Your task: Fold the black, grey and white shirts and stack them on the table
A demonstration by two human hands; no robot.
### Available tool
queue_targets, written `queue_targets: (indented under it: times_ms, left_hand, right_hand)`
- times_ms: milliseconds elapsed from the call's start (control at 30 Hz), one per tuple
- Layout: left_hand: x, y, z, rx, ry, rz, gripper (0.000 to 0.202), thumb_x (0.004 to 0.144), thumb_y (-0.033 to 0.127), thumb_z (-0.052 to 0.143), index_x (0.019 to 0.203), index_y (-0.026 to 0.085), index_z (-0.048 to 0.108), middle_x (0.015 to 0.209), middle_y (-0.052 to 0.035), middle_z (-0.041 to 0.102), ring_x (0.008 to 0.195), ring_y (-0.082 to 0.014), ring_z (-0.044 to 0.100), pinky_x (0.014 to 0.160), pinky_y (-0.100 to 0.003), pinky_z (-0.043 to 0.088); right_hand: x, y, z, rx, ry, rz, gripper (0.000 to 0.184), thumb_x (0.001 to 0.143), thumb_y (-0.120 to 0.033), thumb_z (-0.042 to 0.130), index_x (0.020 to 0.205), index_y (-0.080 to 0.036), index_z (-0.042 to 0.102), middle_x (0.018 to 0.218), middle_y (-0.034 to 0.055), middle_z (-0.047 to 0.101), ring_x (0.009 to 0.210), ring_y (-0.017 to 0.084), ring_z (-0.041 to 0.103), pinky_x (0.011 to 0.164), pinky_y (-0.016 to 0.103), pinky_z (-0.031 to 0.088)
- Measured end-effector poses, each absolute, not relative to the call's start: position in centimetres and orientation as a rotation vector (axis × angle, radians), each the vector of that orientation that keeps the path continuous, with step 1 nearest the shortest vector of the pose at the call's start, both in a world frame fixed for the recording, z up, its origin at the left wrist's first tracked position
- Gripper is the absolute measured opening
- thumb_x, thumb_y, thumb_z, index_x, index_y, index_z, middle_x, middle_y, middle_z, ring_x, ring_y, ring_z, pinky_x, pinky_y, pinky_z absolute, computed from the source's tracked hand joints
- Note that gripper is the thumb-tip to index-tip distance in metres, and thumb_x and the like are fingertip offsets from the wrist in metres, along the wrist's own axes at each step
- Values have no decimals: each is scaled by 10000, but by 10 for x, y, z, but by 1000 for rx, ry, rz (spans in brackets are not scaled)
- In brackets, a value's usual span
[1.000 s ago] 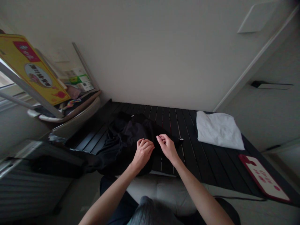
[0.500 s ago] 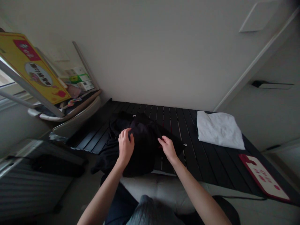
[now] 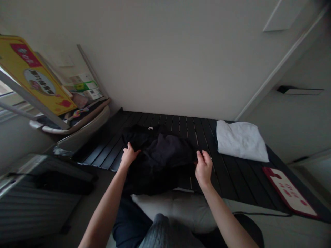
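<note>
Overall, a smooth, matte, pale wall (image 3: 165,62) takes up the most room, rising flat behind everything. Against it stands the worktop (image 3: 232,182), long and black, built of narrow parallel slats with thin gaps between them. Lower left, a boxy grey case (image 3: 43,206) shows straight ridges down its side. The black garment (image 3: 165,151), soft, dull and rumpled, lies at the front middle of the worktop, its folds bunched into a rounded mound. Far left leans a flat yellow sign (image 3: 38,79) with printed patches. On the worktop's right side, a white cloth (image 3: 240,141) is folded into a slightly creased rectangle; nearer the front lies a red-edged board (image 3: 289,193) with rounded corners. The left hand (image 3: 130,155) rests at the garment's left side, thumb spread from the fingers; the right hand (image 3: 204,167) pinches its right edge, fingers curled. Smallest, a white label (image 3: 150,128) sits at the garment's far edge.
</note>
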State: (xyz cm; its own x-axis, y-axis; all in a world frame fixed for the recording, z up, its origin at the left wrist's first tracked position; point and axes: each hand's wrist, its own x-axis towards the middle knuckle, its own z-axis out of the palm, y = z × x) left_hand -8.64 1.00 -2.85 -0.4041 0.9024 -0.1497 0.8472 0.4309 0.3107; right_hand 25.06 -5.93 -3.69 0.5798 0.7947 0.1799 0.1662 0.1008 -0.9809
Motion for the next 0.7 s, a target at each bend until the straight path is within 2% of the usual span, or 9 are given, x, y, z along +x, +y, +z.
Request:
queue_targets:
  times_ms: [133, 233, 400, 700]
  left_hand:
    - [-109, 24, -35, 1615, 2290, 358, 495, 757, 224, 644, 1221, 136, 496, 1060, -163, 663, 991, -282, 648, 769, -297, 479]
    - [-120, 26, -30, 1657, 2352, 558, 321, 719, 161, 600, 1039, 181, 582, 944, -91, 676, 903, -242, 651, 723, -268, 463]
    - [-129, 23, -17, 1633, 2491, 842, 304, 705, 192, 563, 1006, 199, 607, 788, -40, 644, 761, -217, 633, 648, -258, 434]
    - [-142, 9, -5, 1599, 2583, 965, 305, 693, 211, 579, 995, 193, 624, 764, -43, 634, 742, -229, 623, 653, -276, 439]
  right_hand:
    - [262, -54, -38, -1388, -760, 576, 453, 758, -604, 589, 817, -156, 613, 667, -23, 513, 659, 143, 439, 657, 269, 365]
    - [269, -51, -37, -1368, -724, 558, 445, 754, -606, 585, 804, -164, 603, 656, -34, 499, 648, 136, 445, 645, 264, 376]
    - [286, -46, -38, -1305, -619, 490, 409, 759, -580, 575, 784, -172, 573, 643, -49, 474, 633, 128, 463, 633, 265, 408]
    - [311, -43, -39, -1251, -429, 294, 313, 764, -480, 564, 815, -172, 570, 737, -16, 549, 746, 176, 553, 722, 342, 483]
